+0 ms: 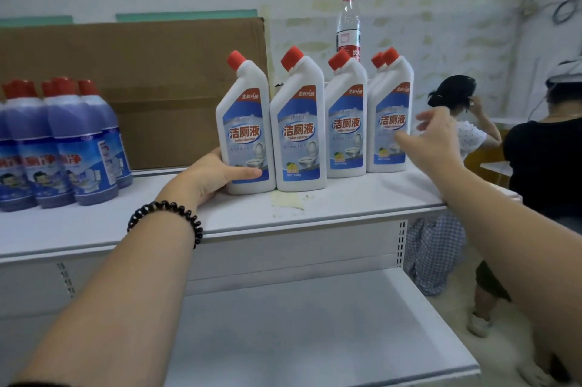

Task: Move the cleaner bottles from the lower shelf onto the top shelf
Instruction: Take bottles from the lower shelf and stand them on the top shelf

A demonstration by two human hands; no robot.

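Toilet cleaner bottles [299,134] line the top shelf [346,197]; my left grip [217,172] wraps the leftmost bottle [244,122], my right grip [436,140] hangs wide beside the rightmost bottle [390,122].

Both bare forearms stretched out towards the far side. The left arm [126,292] ran from the near left corner and the right arm [519,229] slanted in from the near right edge. The left hand [214,175] gripped the lower part of a white cleaner bottle [248,122], its thumb laid flat across the front and its fingers hidden behind. A black beaded bracelet [165,216] circled the left wrist. Farther right, the right hand [437,137] hung in the air with its back to the viewer. Its fingers were loosely spread and blurred, and it held nothing.
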